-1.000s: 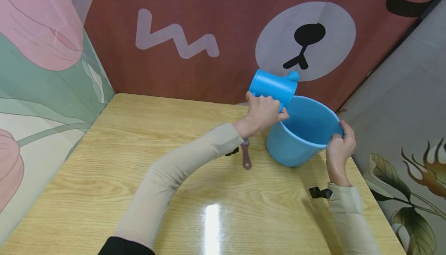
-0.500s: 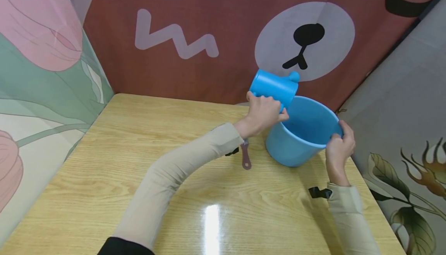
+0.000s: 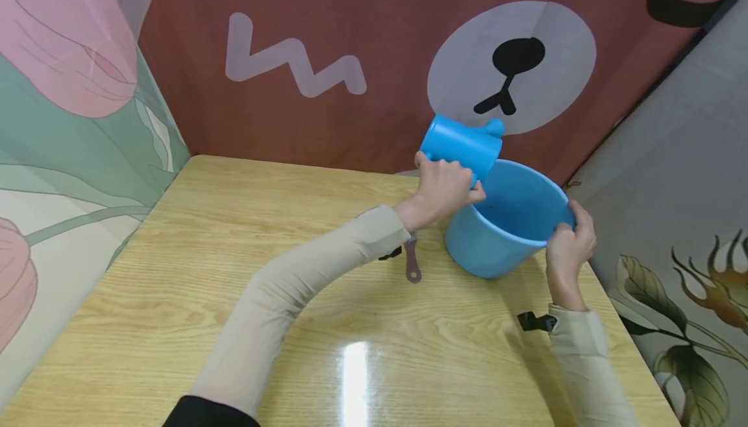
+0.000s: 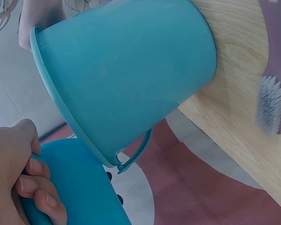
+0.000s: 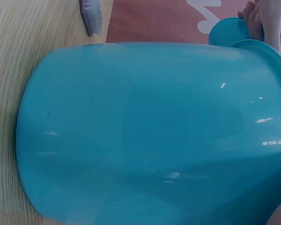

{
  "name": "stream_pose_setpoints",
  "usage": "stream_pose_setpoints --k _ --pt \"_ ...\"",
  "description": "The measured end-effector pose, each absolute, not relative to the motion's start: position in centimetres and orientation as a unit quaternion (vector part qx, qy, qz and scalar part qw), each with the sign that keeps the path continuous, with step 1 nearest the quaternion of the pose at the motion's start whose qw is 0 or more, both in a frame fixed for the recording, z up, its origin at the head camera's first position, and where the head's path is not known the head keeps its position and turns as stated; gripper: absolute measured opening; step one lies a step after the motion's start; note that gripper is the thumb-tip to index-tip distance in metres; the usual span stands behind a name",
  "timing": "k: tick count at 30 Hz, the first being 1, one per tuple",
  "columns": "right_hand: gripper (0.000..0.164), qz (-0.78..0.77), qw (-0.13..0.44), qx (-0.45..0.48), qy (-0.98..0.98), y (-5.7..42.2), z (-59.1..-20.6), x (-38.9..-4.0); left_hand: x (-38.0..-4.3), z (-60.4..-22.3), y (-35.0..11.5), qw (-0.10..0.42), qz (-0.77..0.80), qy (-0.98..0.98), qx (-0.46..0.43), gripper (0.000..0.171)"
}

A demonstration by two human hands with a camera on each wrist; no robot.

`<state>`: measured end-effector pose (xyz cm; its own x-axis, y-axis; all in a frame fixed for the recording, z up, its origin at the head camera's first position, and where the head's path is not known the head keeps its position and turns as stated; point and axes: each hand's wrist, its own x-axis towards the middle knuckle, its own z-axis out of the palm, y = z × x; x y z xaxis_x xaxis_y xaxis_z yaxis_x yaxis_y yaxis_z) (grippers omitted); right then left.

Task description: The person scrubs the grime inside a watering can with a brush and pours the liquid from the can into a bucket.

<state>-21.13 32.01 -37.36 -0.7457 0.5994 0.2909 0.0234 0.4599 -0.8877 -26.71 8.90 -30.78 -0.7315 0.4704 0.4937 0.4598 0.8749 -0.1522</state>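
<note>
In the head view my left hand (image 3: 441,192) grips the handle of a small bright-blue watering can (image 3: 461,145), its short knobbed spout at the upper right. The can is tipped on its side above the left rim of a light-blue bucket (image 3: 487,245). My right hand (image 3: 569,252) holds the bucket's right rim, thumb on the near side. The bucket stands on the table, leaning slightly. In the left wrist view curled fingers (image 4: 40,187) wrap the watering can. Mostly bucket wall (image 5: 140,131) fills the right wrist view. What is inside the can is hidden.
A brush (image 4: 274,93) with a mauve handle and pale bristles lies on the wooden table (image 3: 234,232), left of the bucket. A bear-printed cloth (image 3: 280,122) hangs behind the table. Floral-patterned cloths (image 3: 672,174) stand at both sides.
Almost nothing differs. The watering can and left hand have shifted very slightly to the right; the bucket and right hand stay in place.
</note>
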Motion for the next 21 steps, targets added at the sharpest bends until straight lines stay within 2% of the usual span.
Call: stream_pose_setpoints --k 21 --pt "0.054 0.482 0.303 -0.200 -0.798 31.88 -37.21 -21.21 -26.64 -30.84 9.19 0.263 0.007 -0.931 -0.254 0.043"
